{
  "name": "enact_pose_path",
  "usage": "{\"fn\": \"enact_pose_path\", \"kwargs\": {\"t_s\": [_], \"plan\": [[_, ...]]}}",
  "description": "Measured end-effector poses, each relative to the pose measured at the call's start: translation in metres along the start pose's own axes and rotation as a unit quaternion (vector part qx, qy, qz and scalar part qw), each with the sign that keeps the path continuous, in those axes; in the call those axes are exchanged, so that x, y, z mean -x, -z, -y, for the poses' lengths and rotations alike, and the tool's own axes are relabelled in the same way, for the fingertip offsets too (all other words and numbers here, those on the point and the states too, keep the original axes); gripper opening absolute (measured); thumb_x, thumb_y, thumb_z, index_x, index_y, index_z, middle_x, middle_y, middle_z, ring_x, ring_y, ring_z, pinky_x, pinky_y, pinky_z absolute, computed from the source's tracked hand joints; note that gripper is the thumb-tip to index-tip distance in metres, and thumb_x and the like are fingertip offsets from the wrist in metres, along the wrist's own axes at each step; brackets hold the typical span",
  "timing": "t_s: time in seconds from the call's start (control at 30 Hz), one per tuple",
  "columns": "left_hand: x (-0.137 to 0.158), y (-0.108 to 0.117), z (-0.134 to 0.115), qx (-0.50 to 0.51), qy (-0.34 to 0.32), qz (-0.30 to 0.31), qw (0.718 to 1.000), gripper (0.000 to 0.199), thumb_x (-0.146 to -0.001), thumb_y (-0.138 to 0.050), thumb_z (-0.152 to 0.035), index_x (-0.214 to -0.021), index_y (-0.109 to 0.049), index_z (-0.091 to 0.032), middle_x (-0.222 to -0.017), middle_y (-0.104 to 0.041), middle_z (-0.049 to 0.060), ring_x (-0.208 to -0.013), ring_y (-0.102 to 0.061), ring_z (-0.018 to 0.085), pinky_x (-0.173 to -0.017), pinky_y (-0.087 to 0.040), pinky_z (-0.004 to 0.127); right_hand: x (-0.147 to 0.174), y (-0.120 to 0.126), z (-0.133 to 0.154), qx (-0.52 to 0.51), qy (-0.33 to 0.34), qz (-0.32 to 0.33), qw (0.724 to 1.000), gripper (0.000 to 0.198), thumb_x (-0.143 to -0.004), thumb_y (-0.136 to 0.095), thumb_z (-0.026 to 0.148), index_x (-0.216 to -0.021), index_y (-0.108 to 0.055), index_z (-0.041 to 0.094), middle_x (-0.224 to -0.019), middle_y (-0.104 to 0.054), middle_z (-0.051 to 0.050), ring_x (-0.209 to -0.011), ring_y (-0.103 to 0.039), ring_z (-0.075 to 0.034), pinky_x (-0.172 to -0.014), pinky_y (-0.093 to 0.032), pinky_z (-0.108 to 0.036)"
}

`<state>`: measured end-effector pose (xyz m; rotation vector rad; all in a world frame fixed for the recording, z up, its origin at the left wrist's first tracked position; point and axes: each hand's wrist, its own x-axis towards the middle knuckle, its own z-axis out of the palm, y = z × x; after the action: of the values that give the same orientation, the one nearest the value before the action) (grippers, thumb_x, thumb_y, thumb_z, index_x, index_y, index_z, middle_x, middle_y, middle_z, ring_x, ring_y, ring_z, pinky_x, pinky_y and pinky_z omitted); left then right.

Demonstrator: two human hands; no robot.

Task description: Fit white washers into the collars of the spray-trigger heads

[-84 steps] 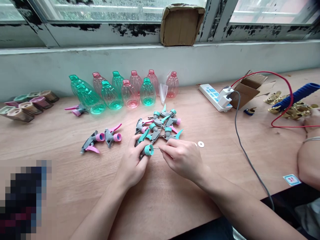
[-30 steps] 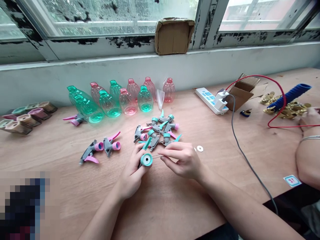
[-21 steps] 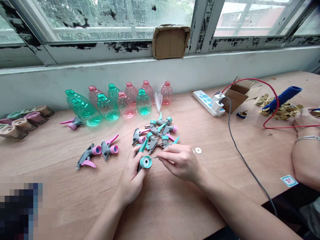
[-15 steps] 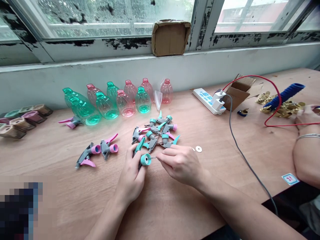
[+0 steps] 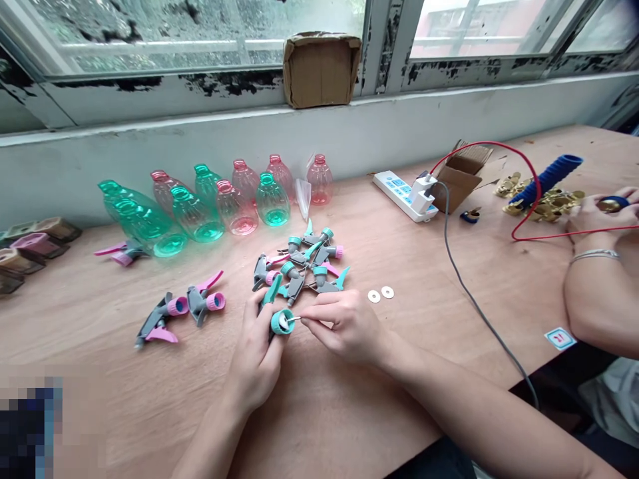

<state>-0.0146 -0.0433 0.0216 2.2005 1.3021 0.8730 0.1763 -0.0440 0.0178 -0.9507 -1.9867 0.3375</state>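
My left hand (image 5: 258, 356) is closed around a grey trigger spray head (image 5: 272, 291) with a teal trigger and collar, whose open end faces right. Inside the collar (image 5: 283, 322) a white washer (image 5: 283, 321) looks tilted. Between the fingertips of my right hand (image 5: 349, 327) is a thin metal pick (image 5: 294, 319), its tip at the washer. Two loose white washers (image 5: 387, 292) lie beyond that hand. Behind both hands is a pile of spray heads (image 5: 299, 279) with teal or pink parts. Further pink-and-grey spray heads (image 5: 198, 305) lie to the left.
Green and pink clear bottles (image 5: 243, 213) stand along the wall. A power strip (image 5: 404, 196) with a grey cable (image 5: 459, 286) and red cable (image 5: 532, 159) lies right. Another person's hands (image 5: 594, 213) work beside brass-coloured parts (image 5: 554, 203) and a blue coil (image 5: 546, 181).
The pick's tip has moved left into the collar, and the washer there has gone from flat to tilted. The view has shifted slightly right; both loose washers now show fully.
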Motion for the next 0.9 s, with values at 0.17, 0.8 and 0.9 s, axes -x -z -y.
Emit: {"fn": "enact_pose_path", "kwargs": {"t_s": [0.17, 0.8, 0.9], "plan": [[0.000, 0.002, -0.002, 0.022, 0.007, 0.000, 1.000, 0.014, -0.094, -0.042, -0.022, -0.087, -0.054, -0.021, -0.121, -0.046, 0.008, -0.122, -0.046, 0.025, -0.106, -0.038, 0.040, 0.000, 0.000, 0.001, -0.030, -0.007, -0.017, 0.999, 0.019, -0.090, -0.056, 0.018, -0.087, -0.075, 0.019, -0.077, -0.073, -0.002, -0.066, -0.064, -0.012, -0.060, -0.046, -0.022], [0.000, 0.000, -0.002, 0.018, 0.029, 0.018, 0.999, 0.021, -0.092, -0.045, -0.021, -0.106, -0.061, -0.021, -0.125, -0.047, 0.008, -0.121, -0.048, 0.024, -0.104, -0.040, 0.040, 0.000, 0.004, -0.009, 0.103, 0.066, 0.019, 0.992, 0.025, -0.093, -0.059, 0.029, -0.116, -0.068, 0.025, -0.087, -0.075, 0.000, -0.071, -0.067, -0.010, -0.060, -0.043, -0.020], [0.000, 0.001, -0.005, 0.010, 0.036, 0.021, 0.999, 0.020, -0.091, -0.046, -0.022, -0.103, -0.062, -0.021, -0.125, -0.047, 0.009, -0.120, -0.050, 0.025, -0.103, -0.042, 0.041, -0.001, 0.007, -0.010, 0.116, 0.115, 0.019, 0.986, 0.020, -0.096, -0.055, 0.026, -0.106, -0.072, 0.027, -0.088, -0.075, 0.002, -0.068, -0.065, -0.007, -0.059, -0.042, -0.020]]}}
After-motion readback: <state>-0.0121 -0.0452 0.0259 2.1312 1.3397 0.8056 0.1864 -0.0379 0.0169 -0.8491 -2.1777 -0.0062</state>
